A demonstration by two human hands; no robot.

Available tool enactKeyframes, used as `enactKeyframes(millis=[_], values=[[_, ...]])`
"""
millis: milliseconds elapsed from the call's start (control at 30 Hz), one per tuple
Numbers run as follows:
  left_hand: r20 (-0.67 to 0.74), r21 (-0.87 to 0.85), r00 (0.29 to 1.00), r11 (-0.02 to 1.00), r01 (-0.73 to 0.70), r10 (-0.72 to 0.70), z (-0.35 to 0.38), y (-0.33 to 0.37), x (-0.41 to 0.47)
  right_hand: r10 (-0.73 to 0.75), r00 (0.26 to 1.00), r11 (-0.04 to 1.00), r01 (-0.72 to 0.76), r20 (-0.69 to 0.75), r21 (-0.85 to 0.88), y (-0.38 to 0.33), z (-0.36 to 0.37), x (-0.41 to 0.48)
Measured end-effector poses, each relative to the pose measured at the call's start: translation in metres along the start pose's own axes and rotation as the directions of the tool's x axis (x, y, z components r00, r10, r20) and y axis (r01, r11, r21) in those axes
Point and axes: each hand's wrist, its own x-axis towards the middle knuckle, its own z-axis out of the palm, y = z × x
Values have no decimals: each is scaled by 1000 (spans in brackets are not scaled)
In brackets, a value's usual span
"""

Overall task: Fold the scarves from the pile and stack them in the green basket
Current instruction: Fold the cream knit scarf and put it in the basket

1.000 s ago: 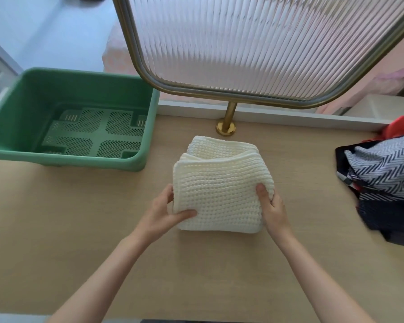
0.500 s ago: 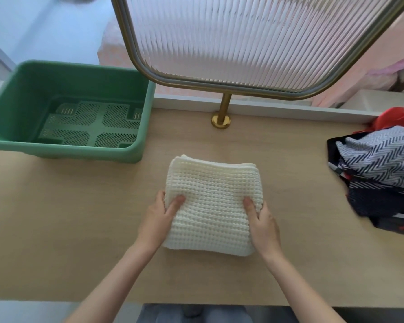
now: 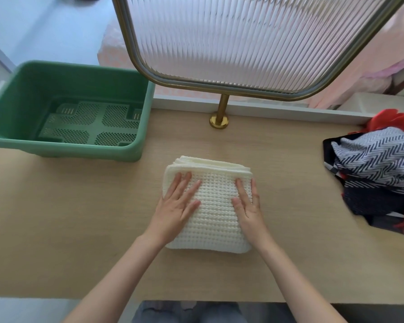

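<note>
Both hands (image 3: 176, 206) flat on folded scarf (image 3: 214, 220)

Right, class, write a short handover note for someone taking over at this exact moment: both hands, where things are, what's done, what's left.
Hands: the left hand and right hand lie flat, fingers straight, pressing on the cream scarf.
The scarf lies folded on the table.
The green basket sits far left, with no scarf in it.
The pile of unfolded scarves is at the right edge.
Done: one scarf folded.
Left: move it to the basket, then fold and stack the pile.
</note>
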Motion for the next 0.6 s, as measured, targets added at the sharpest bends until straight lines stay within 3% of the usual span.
enactKeyframes(millis=[67,133,267,600], values=[[-76,-72,997,997,3,-9,-1,4,1,38,999,996,-39,14,81,-7,-5,1],[-124,-202,985,975,93,-119,-4,6,-2,80,996,987,-86,50,134,-8,-11,-2],[54,-473,954,833,285,-296,-13,11,-8,126,989,973,-139,81,186,1,-16,-8],[124,-517,930,778,358,-346,-8,5,-1,163,982,929,-186,97,319,13,-8,3]])
